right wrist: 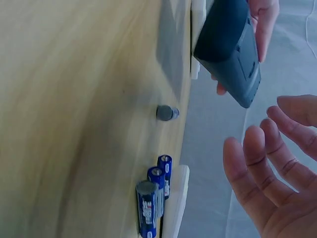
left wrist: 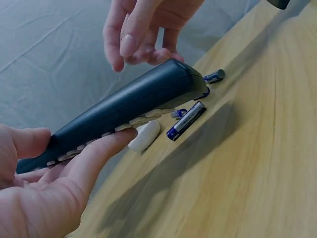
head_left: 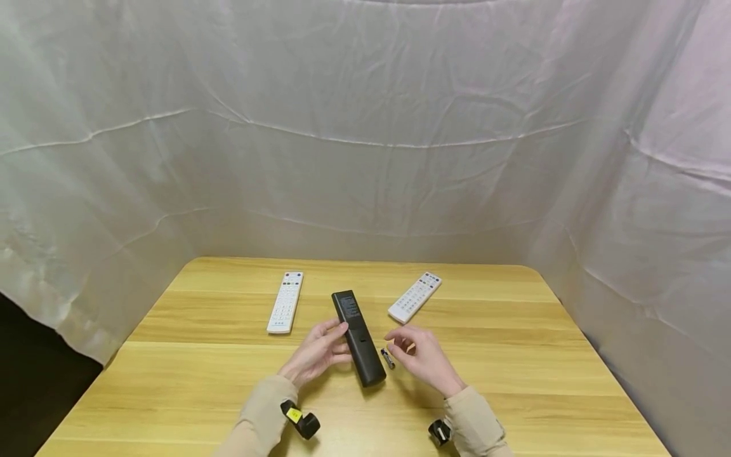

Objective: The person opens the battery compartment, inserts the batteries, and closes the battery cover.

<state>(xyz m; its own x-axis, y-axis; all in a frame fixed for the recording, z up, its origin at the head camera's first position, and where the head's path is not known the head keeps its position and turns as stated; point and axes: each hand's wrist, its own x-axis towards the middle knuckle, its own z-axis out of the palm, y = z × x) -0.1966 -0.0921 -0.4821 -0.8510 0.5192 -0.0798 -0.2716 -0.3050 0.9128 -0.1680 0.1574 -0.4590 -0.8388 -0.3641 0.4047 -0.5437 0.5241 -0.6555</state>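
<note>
A black remote control [head_left: 358, 343] is gripped by my left hand [head_left: 318, 350], thumb on one side and fingers underneath. Its back, with a printed label, faces up, and the left wrist view shows light buttons on its underside. My right hand [head_left: 424, 359] hovers just right of the remote, fingers loosely bent and holding nothing; its spread fingers [right wrist: 257, 163] show in the right wrist view. Below, one blue and silver battery [right wrist: 167, 113] lies apart on the table. Three more batteries [right wrist: 147, 208] lie side by side, hidden by my right hand in the head view.
Two white remote controls lie farther back on the wooden table [head_left: 514, 355], one at the left [head_left: 285, 303] and one at the right [head_left: 415, 298]. Pale cloth [head_left: 365, 178] hangs behind the table and along both sides.
</note>
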